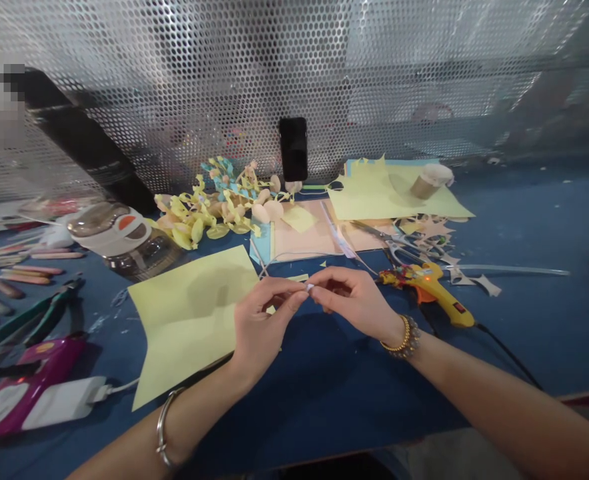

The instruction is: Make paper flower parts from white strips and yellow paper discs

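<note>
While your two hands meet over the counter (324, 393), the thumb and forefinger of your left hand (260, 325) are pinched on a tiny white piece (309, 287), and those of your right hand (358, 301) close on it from the other side. The piece sits right at the fingertips, where the hands almost touch; it is too small for you to make out what it is. Your left wrist wears a silver bangle (162, 427), your right wrist beads (403, 338).

Just left of your fingers, partly behind the left hand, lies a yellow sheet (189, 313). Just beyond your fingers is pink paper (299, 243) with a small yellow square (299, 218) on it. Farther out, a black phone (293, 148) stands upright against the metal mesh (374, 80), and paper flowers (214, 210) are heaped to its left.

To the right of your fingers, the yellow glue gun (442, 300) lies with a small orange light lit, near scissors (392, 244) and cut paper scraps (432, 248). Beyond those, a larger yellow sheet (379, 193) bears a small container (430, 181).

Well left of your fingers are a clear jar (124, 243), pliers (52, 310) and a purple power strip (54, 357) with a white plug (64, 402).
</note>
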A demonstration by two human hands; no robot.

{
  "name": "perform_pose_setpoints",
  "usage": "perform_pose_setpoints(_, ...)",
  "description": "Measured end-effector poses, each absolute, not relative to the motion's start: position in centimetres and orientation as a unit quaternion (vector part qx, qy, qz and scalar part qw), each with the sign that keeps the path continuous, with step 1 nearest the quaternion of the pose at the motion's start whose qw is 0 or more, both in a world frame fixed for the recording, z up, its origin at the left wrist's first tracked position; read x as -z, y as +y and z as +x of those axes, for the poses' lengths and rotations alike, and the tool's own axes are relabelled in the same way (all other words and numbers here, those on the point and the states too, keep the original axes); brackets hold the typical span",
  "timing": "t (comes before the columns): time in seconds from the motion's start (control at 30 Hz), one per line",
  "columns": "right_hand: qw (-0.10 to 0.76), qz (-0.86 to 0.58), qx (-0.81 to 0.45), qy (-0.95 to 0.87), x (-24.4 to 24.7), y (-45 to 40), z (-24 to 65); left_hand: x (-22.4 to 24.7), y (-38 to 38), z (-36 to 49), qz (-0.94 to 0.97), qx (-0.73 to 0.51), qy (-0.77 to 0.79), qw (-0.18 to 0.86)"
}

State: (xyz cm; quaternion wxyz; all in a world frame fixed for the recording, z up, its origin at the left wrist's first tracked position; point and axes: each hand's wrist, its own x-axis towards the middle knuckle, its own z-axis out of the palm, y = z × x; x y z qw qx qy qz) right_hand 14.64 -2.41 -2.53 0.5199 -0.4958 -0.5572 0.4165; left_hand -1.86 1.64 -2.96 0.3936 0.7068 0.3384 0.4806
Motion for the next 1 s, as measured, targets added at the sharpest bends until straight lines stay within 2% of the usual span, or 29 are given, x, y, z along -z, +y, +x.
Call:
perform_pose_setpoints(0.23, 0.52, -0.502, -0.4, -0.564, 2.47, -2.4, 14.7, 2.78, 1.51, -1.76, 0.711, -0.471, 0.344, 0.392)
perform_pose_setpoints(0.43, 0.511, -0.511, -0.366, -0.586, 2.32, -2.63, 14.72, 2.57, 1.49, -1.66, 0.67, -0.439, 0.388, 0.456)
perform_pose_setpoints(0.57, 0.535, -0.518, -0.362, -0.561, 2.29, -2.67, 14.61, 2.6, 1.57, -1.56, 0.637, -0.431, 0.4, 0.498)
perform_pose_setpoints(1.0, 0.541, -0.52, -0.329, -0.574, 2.29, -2.84, 14.38, 3.0, 1.64, -1.31, 0.616, -0.414, 0.406, 0.534)
